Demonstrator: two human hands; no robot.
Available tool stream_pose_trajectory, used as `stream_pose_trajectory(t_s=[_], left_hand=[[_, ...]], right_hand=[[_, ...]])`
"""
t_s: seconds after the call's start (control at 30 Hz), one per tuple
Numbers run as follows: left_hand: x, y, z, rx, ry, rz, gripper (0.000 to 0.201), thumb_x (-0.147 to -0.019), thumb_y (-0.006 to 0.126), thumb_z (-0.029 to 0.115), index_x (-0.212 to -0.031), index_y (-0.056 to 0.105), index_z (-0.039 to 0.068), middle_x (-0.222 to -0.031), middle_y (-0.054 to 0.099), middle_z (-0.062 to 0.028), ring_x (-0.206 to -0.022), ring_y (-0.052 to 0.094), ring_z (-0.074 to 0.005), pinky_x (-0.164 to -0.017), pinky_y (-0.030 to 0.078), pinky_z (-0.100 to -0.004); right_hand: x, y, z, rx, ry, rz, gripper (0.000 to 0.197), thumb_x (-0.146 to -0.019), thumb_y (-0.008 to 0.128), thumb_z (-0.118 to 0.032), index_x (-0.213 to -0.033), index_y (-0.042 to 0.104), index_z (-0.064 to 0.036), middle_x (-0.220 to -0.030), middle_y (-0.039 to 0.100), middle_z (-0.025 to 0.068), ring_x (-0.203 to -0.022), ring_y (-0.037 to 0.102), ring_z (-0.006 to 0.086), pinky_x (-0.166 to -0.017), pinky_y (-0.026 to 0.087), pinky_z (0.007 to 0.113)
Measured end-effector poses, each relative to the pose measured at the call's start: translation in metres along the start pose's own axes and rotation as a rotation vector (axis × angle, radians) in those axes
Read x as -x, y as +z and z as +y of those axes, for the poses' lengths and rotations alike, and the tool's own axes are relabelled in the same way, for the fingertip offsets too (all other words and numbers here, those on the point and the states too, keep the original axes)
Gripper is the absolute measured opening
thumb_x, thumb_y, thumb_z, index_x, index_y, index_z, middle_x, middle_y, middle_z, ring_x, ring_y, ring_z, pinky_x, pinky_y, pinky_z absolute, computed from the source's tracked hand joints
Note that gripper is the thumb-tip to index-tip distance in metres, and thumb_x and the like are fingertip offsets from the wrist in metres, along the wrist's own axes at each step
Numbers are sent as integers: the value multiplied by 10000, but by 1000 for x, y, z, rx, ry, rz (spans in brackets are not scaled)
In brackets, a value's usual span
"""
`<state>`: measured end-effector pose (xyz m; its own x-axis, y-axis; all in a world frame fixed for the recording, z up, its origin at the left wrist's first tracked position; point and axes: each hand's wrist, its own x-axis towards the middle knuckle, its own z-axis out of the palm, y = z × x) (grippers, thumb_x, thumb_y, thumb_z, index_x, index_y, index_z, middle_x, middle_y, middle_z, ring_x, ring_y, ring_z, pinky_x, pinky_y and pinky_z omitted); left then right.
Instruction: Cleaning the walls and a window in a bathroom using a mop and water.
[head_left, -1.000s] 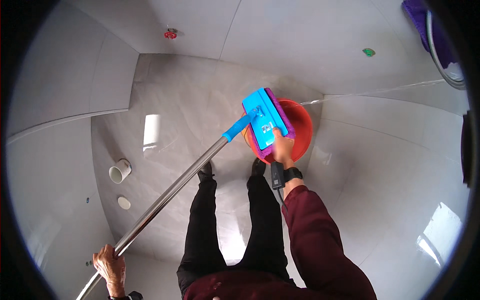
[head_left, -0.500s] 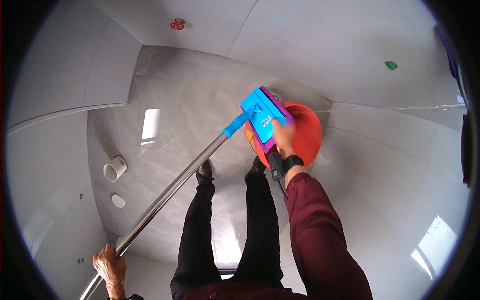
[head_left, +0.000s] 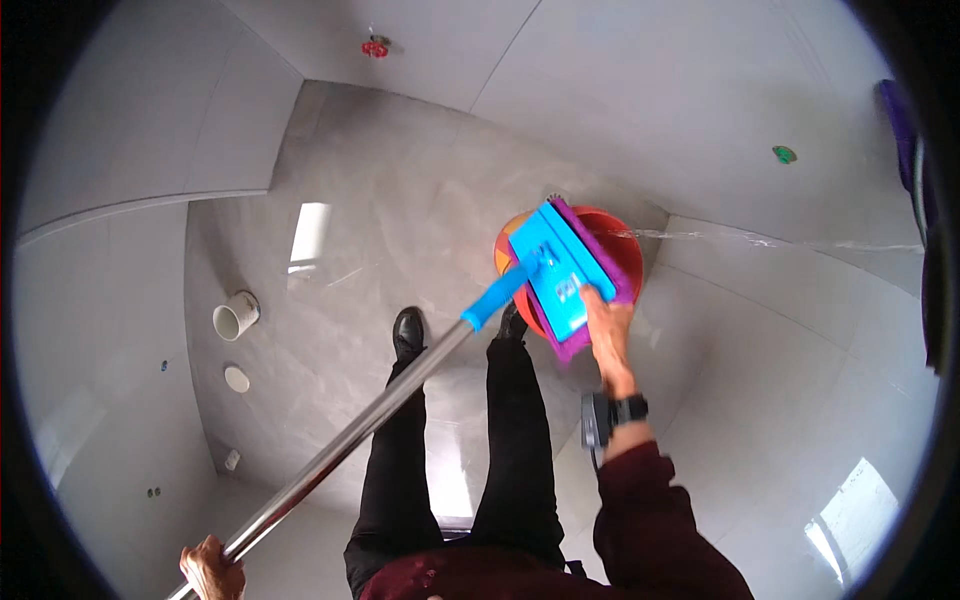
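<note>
A flat mop with a blue plate and a purple pad is held over an orange-red bucket. My right hand grips the plate's near right corner, thumb on top; its other fingers are mostly hidden beneath. My left hand wraps round the steel handle at the lower left. The handle slants up to a blue joint on the plate. Much of the bucket's inside is hidden under the mop. A thin stream of water runs in from the right toward the bucket.
My shoes stand on the grey floor, the right one against the bucket. A white pipe stub and a round pale disc are at the left. Tiled walls carry a red valve handle and a green fitting.
The mop plate has moved right and nearer to me, more over the bucket. My right hand has shifted the same way, and my left hand sits slightly lower in view.
</note>
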<state>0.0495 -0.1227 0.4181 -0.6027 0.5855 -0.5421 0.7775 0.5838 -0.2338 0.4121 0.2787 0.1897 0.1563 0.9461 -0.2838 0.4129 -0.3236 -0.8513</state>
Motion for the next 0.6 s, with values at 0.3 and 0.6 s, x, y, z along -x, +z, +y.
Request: stream_pose_trajectory(t_s=[0.3, 0.6], left_hand=[[-34, 14, 89, 19, -8, -117, 215, -508, 582, 74, -592, 384, 61, -506, 466, -108, -502, 489, -327, -536, 348, -389], [25, 9, 20, 12, -47, -99, 250, -462, 611, 40, -551, 379, 68, -479, 454, -115, -495, 474, -340, -529, 352, -399]], right_hand=[[-96, 37, 91, 430, 31, -107, 347, -640, 587, -278, -519, 539, 43, -473, 520, 145, -449, 522, 210, -505, 413, 377], [-16, -22, 1, 170, 134, -148, 190, -696, 644, -156, -819, 623, -13, -729, 594, 22, -621, 537, 110, -561, 436, 275]])
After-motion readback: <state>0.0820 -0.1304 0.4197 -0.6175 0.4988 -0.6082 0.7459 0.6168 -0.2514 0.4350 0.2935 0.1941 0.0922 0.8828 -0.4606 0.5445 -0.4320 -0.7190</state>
